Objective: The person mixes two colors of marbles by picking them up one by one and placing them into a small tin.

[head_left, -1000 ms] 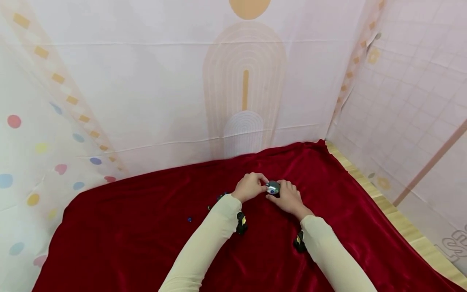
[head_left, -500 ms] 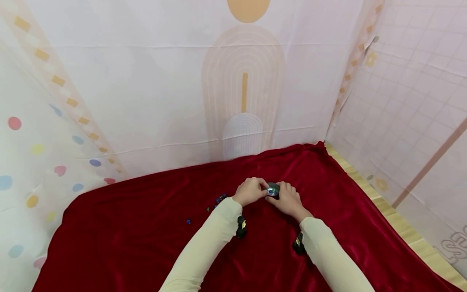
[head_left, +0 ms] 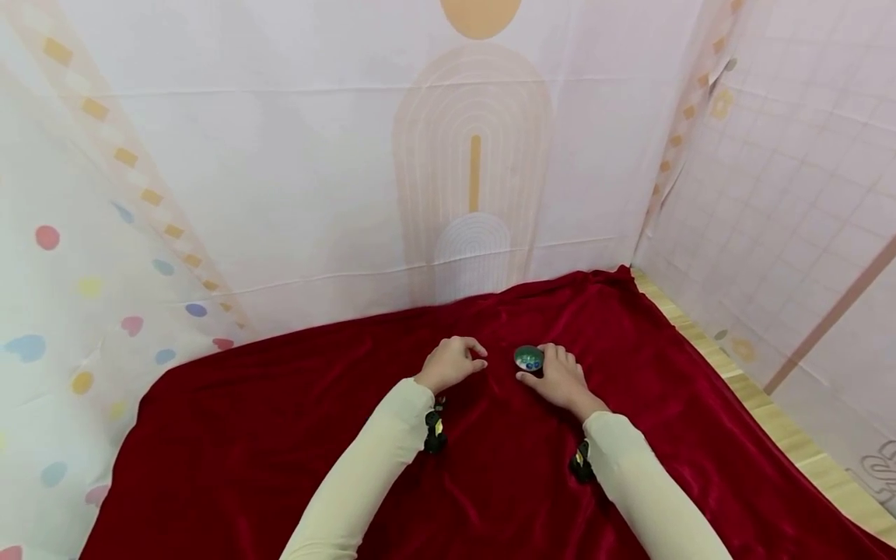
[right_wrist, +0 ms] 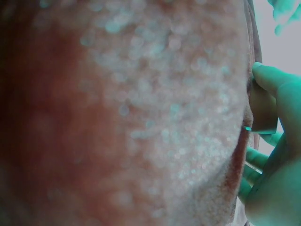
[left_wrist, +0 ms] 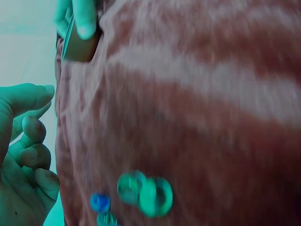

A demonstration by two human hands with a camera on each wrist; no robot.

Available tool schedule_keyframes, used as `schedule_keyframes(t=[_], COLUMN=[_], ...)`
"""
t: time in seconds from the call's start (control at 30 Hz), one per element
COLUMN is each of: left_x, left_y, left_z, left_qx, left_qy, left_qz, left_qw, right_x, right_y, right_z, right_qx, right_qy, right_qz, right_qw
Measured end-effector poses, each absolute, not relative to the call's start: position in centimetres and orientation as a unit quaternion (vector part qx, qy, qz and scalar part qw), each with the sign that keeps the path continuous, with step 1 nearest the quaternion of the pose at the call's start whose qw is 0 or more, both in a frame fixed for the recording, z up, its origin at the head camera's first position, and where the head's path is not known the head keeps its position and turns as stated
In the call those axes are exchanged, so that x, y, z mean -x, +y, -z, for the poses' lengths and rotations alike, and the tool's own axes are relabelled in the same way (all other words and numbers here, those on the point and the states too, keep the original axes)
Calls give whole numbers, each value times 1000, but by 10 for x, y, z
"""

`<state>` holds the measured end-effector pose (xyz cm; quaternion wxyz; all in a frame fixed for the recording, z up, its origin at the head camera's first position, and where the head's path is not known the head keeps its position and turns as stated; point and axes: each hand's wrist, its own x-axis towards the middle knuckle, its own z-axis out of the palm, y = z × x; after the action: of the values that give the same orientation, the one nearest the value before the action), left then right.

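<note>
A small round tin (head_left: 528,358) stands on the red cloth, with blue marbles (head_left: 533,365) showing inside against a green interior. My right hand (head_left: 562,379) grips its side; the right wrist view has the thumb on the near side of the tin (right_wrist: 263,110) and fingers beyond. To the left of the tin, apart from it, is my left hand (head_left: 450,364), holding nothing visible. Its thumb and forefinger reach forward while the other fingers curl loosely. In the left wrist view, blurred green glass marbles (left_wrist: 155,197) and a blue marble (left_wrist: 100,202) lie on the cloth near that hand.
Red velvety cloth (head_left: 294,451) covers the table, wrinkled in places. A pale wooden edge (head_left: 742,389) shows along the right. Printed white curtains (head_left: 308,171) hang behind and at both sides. The left forearm mostly hides the loose marbles from the head view.
My left hand was at the tin's rim and has drawn back to the left, its fingers empty. Blue marbles now show in the tin. My right hand keeps its grip.
</note>
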<state>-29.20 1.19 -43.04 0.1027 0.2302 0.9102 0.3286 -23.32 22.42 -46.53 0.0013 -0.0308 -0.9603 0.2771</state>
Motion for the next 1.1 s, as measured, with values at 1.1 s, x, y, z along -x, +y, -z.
schedule_keyframes(t=[1.1], left_x=[275], left_y=[-107], left_z=[432], left_qx=[-154], left_qy=[932], left_qz=[-299], left_qw=[138], right_x=[230], right_y=[223], right_z=[460], right_qx=[24], right_qy=[-957], right_qz=[-288], right_qw=[-18])
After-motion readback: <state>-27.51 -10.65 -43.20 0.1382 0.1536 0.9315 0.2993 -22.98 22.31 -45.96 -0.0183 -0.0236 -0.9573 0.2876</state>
